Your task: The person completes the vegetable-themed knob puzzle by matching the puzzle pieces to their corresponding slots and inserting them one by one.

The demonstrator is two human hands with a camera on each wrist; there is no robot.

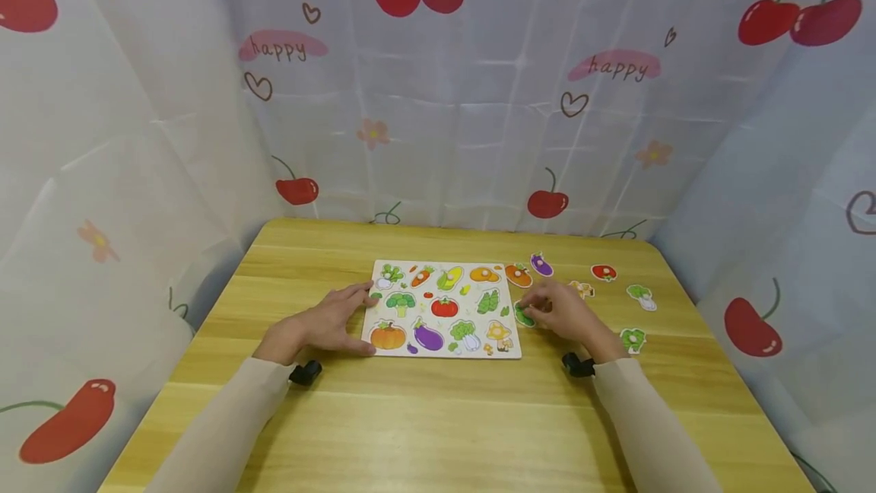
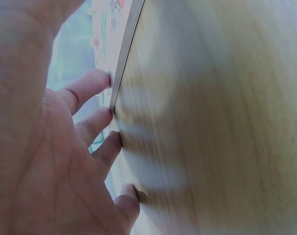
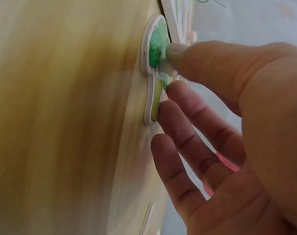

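A flat puzzle board (image 1: 445, 326) printed with colourful vegetables lies on the table. My left hand (image 1: 330, 319) spans its left side, with fingertips and thumb against the edge and fingers spread. Just past the board's right edge, my right hand (image 1: 563, 310) pinches a small knob on a broccoli piece (image 3: 154, 51) between thumb and forefinger. In the right wrist view the other fingers trail loosely beside the stalk. This piece is close over the tabletop, and the hand partly covers it in the head view.
Loose pieces lie to the right: a pumpkin (image 1: 518, 275), an eggplant (image 1: 541, 264), a tomato (image 1: 604, 272), a mushroom (image 1: 584, 290), a cabbage (image 1: 642, 297) and a green vegetable (image 1: 633, 340). A cherry-patterned curtain (image 1: 445, 97) surrounds the wooden table (image 1: 438, 424).
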